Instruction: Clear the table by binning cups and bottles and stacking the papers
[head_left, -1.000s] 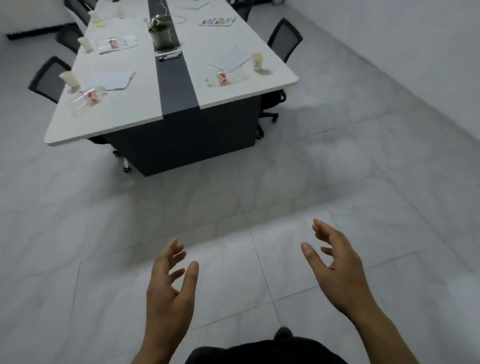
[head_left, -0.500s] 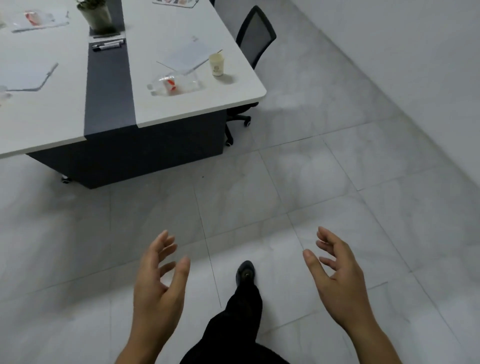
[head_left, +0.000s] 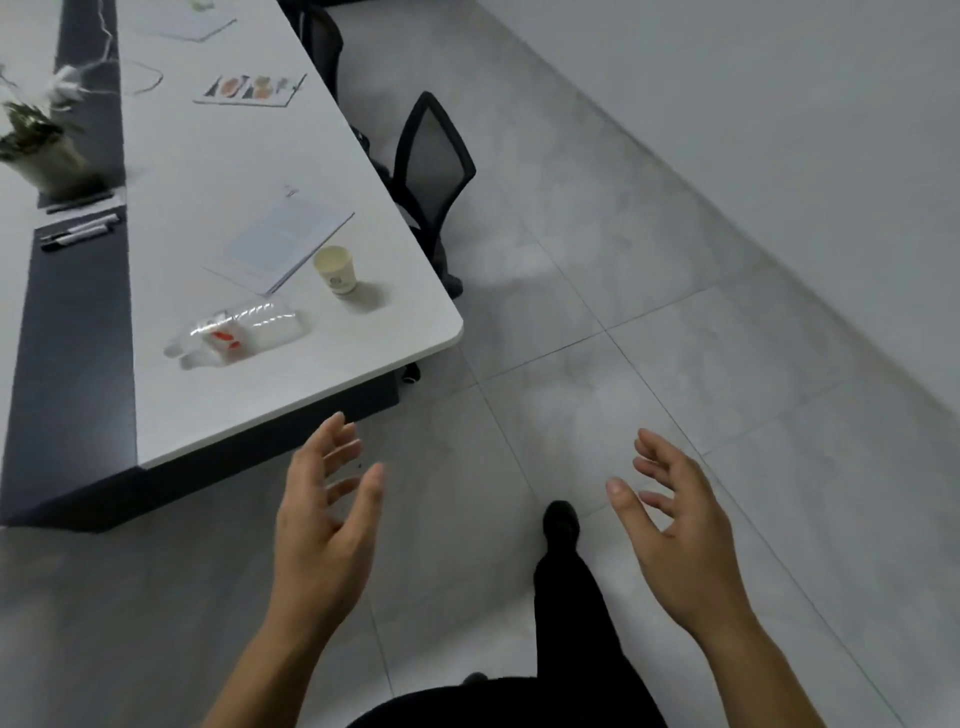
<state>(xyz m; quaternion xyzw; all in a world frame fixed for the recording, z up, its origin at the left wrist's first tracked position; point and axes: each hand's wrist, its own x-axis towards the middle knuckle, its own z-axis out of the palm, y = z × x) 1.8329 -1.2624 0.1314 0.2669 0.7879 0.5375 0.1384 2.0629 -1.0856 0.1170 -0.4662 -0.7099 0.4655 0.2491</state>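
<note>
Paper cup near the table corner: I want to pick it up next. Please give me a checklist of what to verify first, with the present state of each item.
1. Hands free: ok. The left hand and the right hand are open and hold nothing.
2. Paper cup upright: ok. It stands beside the papers.
3. Cup empty: cannot tell.
4. Way to the cup free: ok. The bottle lies on its side, to one side of the cup, and the chair stands beyond the table corner.
5. Bin located: not ok. None is in view.
</note>
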